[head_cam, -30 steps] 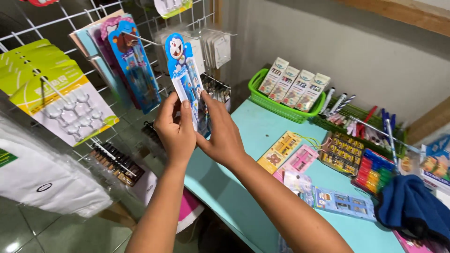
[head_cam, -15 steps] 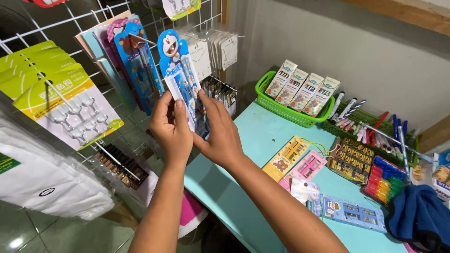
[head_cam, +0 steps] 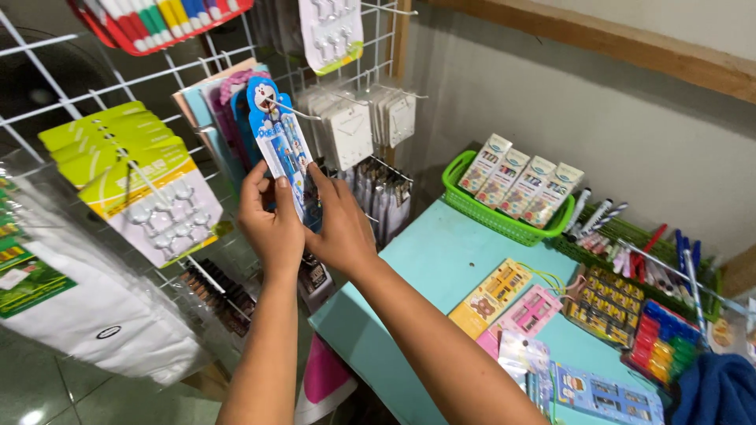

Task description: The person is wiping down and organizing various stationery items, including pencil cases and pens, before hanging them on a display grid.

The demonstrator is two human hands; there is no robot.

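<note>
Over the last second the blue carded pen pack [head_cam: 279,149] rose against the wire display rack [head_cam: 94,71]. A second earlier its cartoon-shaped top sat below the rack's hook; it then climbed until the hook [head_cam: 293,115] passed across the card's head. Both hands went up with it: the left hand [head_cam: 268,220] and the right hand [head_cam: 339,228] lifted from the rack's lower part to about its middle, the arms stretching out further. The left thumb shifted onto the card's front edge. The view tilted upward as well, bringing a hanging pack of coloured pens [head_cam: 157,20] into sight at the top.
</note>
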